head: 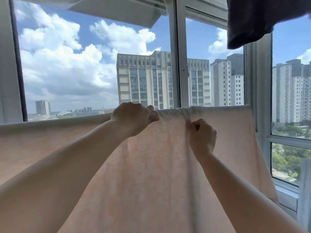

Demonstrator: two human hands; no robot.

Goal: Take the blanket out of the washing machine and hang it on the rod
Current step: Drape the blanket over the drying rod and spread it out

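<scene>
A pale peach blanket (159, 165) hangs draped over a horizontal rod that the cloth hides; its top fold runs across the view at window height. The fold is bunched into small pleats between my hands. My left hand (133, 117) grips the top fold at the rod, fingers curled round the cloth. My right hand (202, 137) pinches the blanket just below the fold, a little to the right. Both forearms reach up from the bottom of the view. The washing machine is out of view.
Large windows (178, 64) stand right behind the blanket, with tall buildings and clouds outside. A dark garment (255, 19) hangs at the top right, above the blanket's right end. A white open window panel (114, 12) juts out overhead at the upper left.
</scene>
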